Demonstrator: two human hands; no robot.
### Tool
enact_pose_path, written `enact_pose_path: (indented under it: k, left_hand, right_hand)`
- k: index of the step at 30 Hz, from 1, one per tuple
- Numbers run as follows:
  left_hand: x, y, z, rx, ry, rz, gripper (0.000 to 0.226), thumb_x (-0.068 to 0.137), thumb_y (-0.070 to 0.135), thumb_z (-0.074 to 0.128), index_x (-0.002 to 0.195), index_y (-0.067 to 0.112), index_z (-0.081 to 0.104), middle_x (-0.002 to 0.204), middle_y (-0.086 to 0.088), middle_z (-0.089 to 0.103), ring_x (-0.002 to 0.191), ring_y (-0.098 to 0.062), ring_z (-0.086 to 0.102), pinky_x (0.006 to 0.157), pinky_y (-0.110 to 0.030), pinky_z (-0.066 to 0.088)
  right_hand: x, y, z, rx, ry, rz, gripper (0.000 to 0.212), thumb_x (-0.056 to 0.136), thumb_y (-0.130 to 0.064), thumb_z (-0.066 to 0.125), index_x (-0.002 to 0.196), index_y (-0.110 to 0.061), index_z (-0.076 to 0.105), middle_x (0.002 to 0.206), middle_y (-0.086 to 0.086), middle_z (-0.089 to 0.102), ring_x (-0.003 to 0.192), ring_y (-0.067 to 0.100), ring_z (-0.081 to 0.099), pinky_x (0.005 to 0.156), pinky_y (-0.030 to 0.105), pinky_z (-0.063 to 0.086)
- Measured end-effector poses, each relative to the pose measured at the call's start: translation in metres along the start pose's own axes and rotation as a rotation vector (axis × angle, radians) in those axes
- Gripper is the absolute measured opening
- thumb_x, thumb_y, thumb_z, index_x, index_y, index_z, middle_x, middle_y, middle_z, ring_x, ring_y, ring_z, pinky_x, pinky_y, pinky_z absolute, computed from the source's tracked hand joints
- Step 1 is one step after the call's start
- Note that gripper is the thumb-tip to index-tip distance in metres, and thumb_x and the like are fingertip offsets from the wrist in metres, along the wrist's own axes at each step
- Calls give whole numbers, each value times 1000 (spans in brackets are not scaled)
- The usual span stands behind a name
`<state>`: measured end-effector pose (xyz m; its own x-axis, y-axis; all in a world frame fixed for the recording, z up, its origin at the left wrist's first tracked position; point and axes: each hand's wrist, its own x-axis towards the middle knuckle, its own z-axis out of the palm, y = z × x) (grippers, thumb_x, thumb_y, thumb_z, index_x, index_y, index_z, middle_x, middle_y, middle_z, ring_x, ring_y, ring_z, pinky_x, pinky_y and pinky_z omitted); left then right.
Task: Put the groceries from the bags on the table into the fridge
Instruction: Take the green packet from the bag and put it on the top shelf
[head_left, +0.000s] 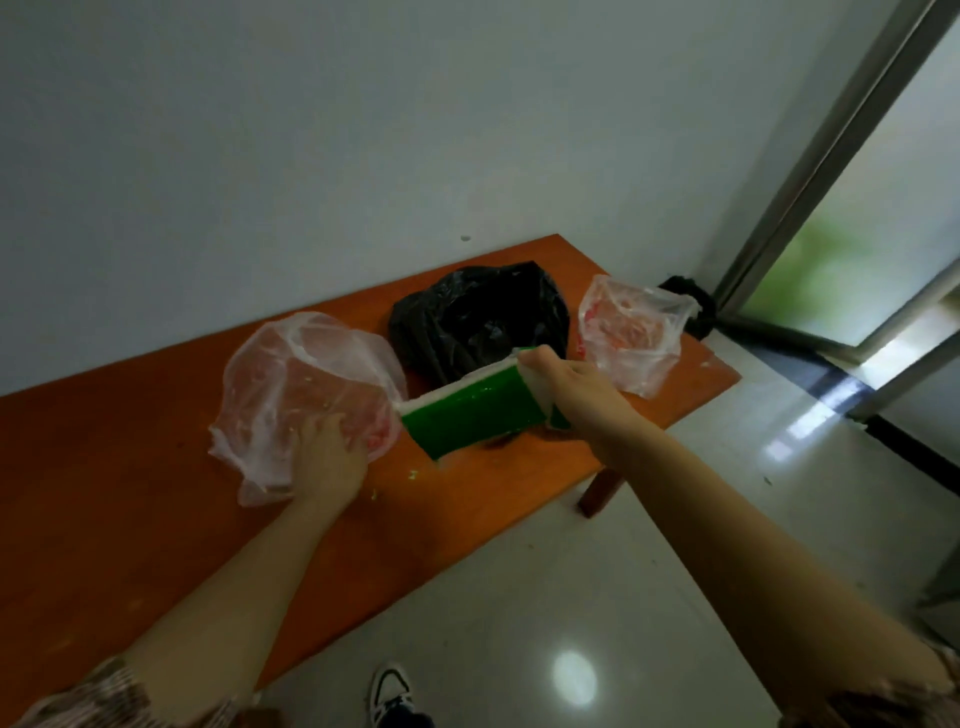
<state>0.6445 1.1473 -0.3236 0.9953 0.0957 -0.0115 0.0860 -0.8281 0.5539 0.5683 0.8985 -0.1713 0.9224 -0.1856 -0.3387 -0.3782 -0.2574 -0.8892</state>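
1. Right hand (563, 387) is closed round one end of a green & white carton (475, 410), thumb on top, fingers wrapped under; carton is held up off the orange table (130, 499).
2. Carton's long axis runs roughly left-right w/ a tilt: held end is up & to the right, free end points down-left toward the left clear bag (306, 395). Free end sits just beside that bag's right edge; can't tell if they touch.
3. Green face shows toward the camera, white edge along the top.
4. Left hand (330, 454) lies on the near side of the left clear bag, fingers curled into the plastic. Whether it's pinching the film or just pressing on it, can't tell.
5. Left clear bag is crumpled, pinkish contents inside, not clear what.
6. Black bag (478, 312) sits mid-table, behind the carton, mouth slack.
7. Right clear bag (631, 332) stands near the table's far right corner, reddish stuff inside; it's apart from the right hand.
8. Small green bits (413, 474) on the tabletop below the carton.
9. Table stands against a pale wall (311, 156); glossy tile floor (571, 597) on the right, a shoe (392, 693) at the bottom edge.
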Motion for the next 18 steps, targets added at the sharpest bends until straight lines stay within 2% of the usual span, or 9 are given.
enact_pose_path:
  k: [1,3,6,10,13,15,18]
  left_hand:
    - [-14,19,3,-39,12,34,33,89,14,52,122,5,55,131,-19,49,123,-34,39,103,-44,34]
    - [-44,61,16,-101,11,115,31,91,15,52,121,8,55,128,-16,49,121,-31,42,100,-42,36]
    - [-81,127,37,-167,-43,233,30,93,18,53,122,11,57,127,-13,53,120,-29,46,99,-39,39]
    - [-128,232,67,-169,-105,372,32,90,17,52,120,9,61,122,-17,59,111,-36,52,94,-45,46]
    - [-167,318,90,-200,-211,457,29,93,15,48,114,5,65,116,-19,63,106,-36,57,87,-39,45]
    - [-191,373,108,-240,-300,537,25,92,17,48,109,10,64,111,-16,65,97,-32,60,82,-37,49]
    - [-231,456,136,-260,-389,716,27,91,22,51,115,15,61,115,-11,63,101,-29,59,84,-36,50]
  right_hand:
    - [-12,8,-16,32,7,29,50,85,-58,52,103,-14,66,106,18,65,91,27,65,80,44,56]
    - [-38,23,-47,123,40,80,38,87,-58,51,100,-24,61,107,9,64,96,27,65,77,40,58]
    - [-80,49,-100,239,183,112,34,88,-53,52,99,-22,58,105,11,63,90,25,67,76,38,57]
    - [-138,76,-182,272,376,127,36,87,-52,53,104,-20,58,107,11,63,93,26,65,81,40,57]
    - [-183,90,-249,226,507,120,24,88,-49,54,89,-25,56,98,8,63,88,23,66,85,41,55]
    - [-210,99,-293,189,603,128,23,88,-50,54,85,-27,56,99,7,62,90,23,66,87,40,54]
    - [-249,119,-358,164,761,147,33,88,-51,53,101,-21,58,105,8,60,97,26,63,86,39,51]
